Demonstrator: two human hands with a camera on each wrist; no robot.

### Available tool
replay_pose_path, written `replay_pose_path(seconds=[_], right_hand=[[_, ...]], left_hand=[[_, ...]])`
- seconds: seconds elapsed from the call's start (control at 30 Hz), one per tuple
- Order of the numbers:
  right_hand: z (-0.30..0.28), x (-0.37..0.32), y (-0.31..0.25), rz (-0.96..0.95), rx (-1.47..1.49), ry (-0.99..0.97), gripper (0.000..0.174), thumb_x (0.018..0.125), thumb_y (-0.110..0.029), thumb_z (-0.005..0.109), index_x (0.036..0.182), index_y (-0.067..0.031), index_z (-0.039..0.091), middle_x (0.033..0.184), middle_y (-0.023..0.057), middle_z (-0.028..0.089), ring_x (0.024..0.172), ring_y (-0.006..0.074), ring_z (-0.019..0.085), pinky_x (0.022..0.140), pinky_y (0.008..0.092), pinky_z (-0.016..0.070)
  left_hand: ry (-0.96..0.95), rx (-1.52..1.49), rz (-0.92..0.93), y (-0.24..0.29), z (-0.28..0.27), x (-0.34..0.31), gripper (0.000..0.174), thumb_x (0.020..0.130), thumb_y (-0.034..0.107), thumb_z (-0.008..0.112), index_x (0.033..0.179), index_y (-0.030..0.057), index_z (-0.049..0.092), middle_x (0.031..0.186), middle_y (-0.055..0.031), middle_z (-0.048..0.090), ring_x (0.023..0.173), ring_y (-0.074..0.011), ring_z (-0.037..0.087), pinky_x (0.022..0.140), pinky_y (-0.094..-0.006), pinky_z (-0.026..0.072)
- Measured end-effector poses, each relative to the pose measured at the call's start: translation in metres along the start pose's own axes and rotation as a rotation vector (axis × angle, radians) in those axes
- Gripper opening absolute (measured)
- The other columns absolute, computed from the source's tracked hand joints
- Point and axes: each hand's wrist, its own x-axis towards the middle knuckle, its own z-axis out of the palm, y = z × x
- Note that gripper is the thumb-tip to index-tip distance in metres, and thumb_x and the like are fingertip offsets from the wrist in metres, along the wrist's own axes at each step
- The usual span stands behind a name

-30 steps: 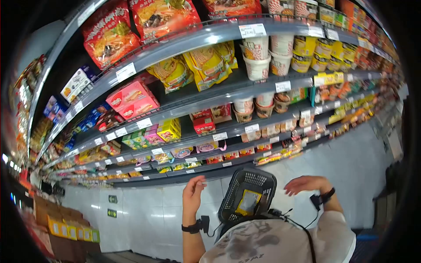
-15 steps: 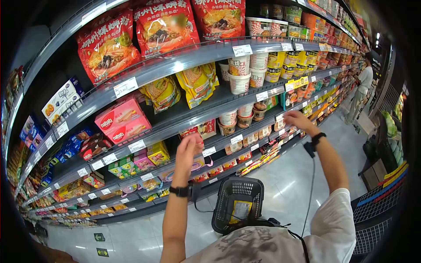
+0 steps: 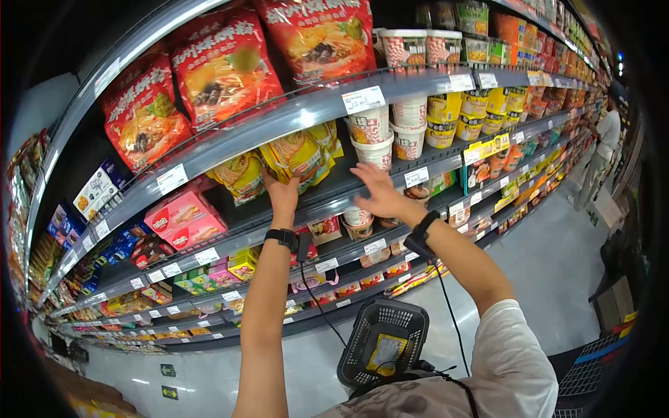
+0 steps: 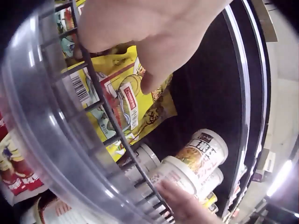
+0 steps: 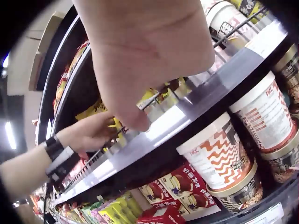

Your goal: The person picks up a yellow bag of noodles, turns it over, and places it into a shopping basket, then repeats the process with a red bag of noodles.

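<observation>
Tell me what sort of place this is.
Most likely a supermarket aisle: there are long shelves of packaged food, price tags along their fronts, and a black shopping basket with a yellow packet inside.

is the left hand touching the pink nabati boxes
Apart: the head view shows bare dark shelf between the left hand and the pink nabati boxes.

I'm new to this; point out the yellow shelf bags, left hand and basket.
Yellow shelf bags [image 3: 300, 151]: head view, right bag's front.
Left hand [image 3: 282, 198]: head view, back of hand.
Basket [image 3: 393, 316]: head view, far inner wall.
</observation>
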Motion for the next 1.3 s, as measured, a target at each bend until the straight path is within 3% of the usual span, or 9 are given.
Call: replay_pose_path(seconds=[0.1, 0.2, 0.3, 0.4, 0.43, 0.57, 0.77, 0.9, 1.3], right_hand=[[0.039, -0.011, 0.006, 0.013, -0.153, 0.038, 0.086, 0.074, -0.036, 0.071, 0.145, -0.0033, 0.036, 0.148, 0.0172, 0.037, 0.146, 0.0393, 0.018, 0.115, 0.0630, 0.0082], [0.034, -0.009, 0.002, 0.061, -0.091, 0.013, 0.086, 0.074, -0.035, 0.070, 0.146, -0.0032, 0.036, 0.147, 0.0175, 0.037, 0.146, 0.0392, 0.017, 0.116, 0.0622, 0.0084], [0.027, -0.007, 0.006, 0.059, -0.050, -0.056, 0.086, 0.078, -0.036, 0.069, 0.149, -0.0052, 0.033, 0.150, 0.0178, 0.034, 0.147, 0.0396, 0.015, 0.116, 0.0616, 0.0057], [0.026, -0.010, 0.009, 0.060, -0.020, -0.124, 0.085, 0.080, -0.036, 0.068, 0.150, -0.0064, 0.030, 0.152, 0.0184, 0.032, 0.147, 0.0396, 0.014, 0.117, 0.0604, 0.0040], [0.026, -0.011, 0.009, 0.069, -0.012, -0.136, 0.085, 0.080, -0.036, 0.068, 0.150, -0.0066, 0.030, 0.152, 0.0186, 0.032, 0.147, 0.0395, 0.013, 0.117, 0.0601, 0.0039], [0.026, -0.006, 0.005, 0.099, -0.051, -0.126, 0.086, 0.077, -0.032, 0.070, 0.149, -0.0055, 0.030, 0.151, 0.0187, 0.031, 0.148, 0.0393, 0.012, 0.117, 0.0597, 0.0049], [0.026, -0.005, 0.001, 0.115, -0.108, -0.136, 0.092, 0.072, -0.035, 0.073, 0.148, -0.0042, 0.030, 0.151, 0.0200, 0.029, 0.148, 0.0410, 0.008, 0.117, 0.0607, 0.0041], [0.030, -0.005, 0.006, 0.083, -0.088, -0.125, 0.093, 0.072, -0.038, 0.072, 0.147, -0.0051, 0.028, 0.150, 0.0202, 0.028, 0.147, 0.0433, 0.006, 0.115, 0.0640, 0.0017], [0.035, -0.002, 0.007, 0.105, -0.117, -0.173, 0.099, 0.070, -0.043, 0.073, 0.148, -0.0044, 0.026, 0.151, 0.0213, 0.024, 0.148, 0.0433, 0.000, 0.116, 0.0626, -0.0008]], left_hand=[[-0.169, -0.182, 0.060, 0.016, -0.002, -0.003, 0.091, 0.079, 0.028, 0.082, 0.143, -0.0083, 0.030, 0.137, -0.0264, 0.049, 0.123, -0.0352, 0.051, 0.102, -0.0378, 0.0404], [-0.094, 0.081, 0.064, -0.004, 0.003, 0.004, 0.088, 0.078, 0.024, 0.083, 0.142, -0.0052, 0.031, 0.137, -0.0241, 0.050, 0.121, -0.0328, 0.053, 0.100, -0.0360, 0.0417], [-0.081, -0.001, 0.000, -0.023, 0.012, 0.012, 0.071, 0.085, 0.027, 0.077, 0.136, -0.0045, 0.040, 0.126, -0.0196, 0.059, 0.110, -0.0272, 0.059, 0.091, -0.0367, 0.0460], [-0.181, 0.079, 0.008, -0.005, 0.002, 0.004, 0.055, 0.085, 0.021, 0.076, 0.127, -0.0036, 0.051, 0.115, -0.0186, 0.065, 0.101, -0.0248, 0.063, 0.086, -0.0356, 0.0479], [-0.118, 0.143, 0.013, 0.001, 0.002, 0.000, 0.039, 0.085, 0.017, 0.075, 0.115, -0.0040, 0.061, 0.102, -0.0147, 0.070, 0.093, -0.0223, 0.065, 0.082, -0.0351, 0.0489], [-0.127, 0.184, 0.061, 0.006, -0.021, -0.001, 0.031, 0.085, 0.016, 0.074, 0.107, -0.0036, 0.066, 0.096, -0.0137, 0.072, 0.090, -0.0193, 0.064, 0.081, -0.0344, 0.0487], [-0.021, 0.323, 0.251, -0.006, -0.050, 0.003, 0.022, 0.084, 0.009, 0.072, 0.102, -0.0027, 0.068, 0.097, -0.0155, 0.071, 0.090, -0.0281, 0.066, 0.082, -0.0347, 0.0487], [0.084, 0.355, 0.437, -0.014, -0.066, 0.005, 0.021, 0.075, -0.005, 0.068, 0.095, 0.0006, 0.070, 0.095, -0.0180, 0.067, 0.092, -0.0377, 0.062, 0.083, -0.0427, 0.0484], [0.112, 0.403, 0.584, 0.002, -0.097, -0.030, 0.031, 0.079, -0.010, 0.056, 0.101, 0.0046, 0.073, 0.104, -0.0150, 0.071, 0.108, -0.0326, 0.064, 0.096, -0.0396, 0.0485]])
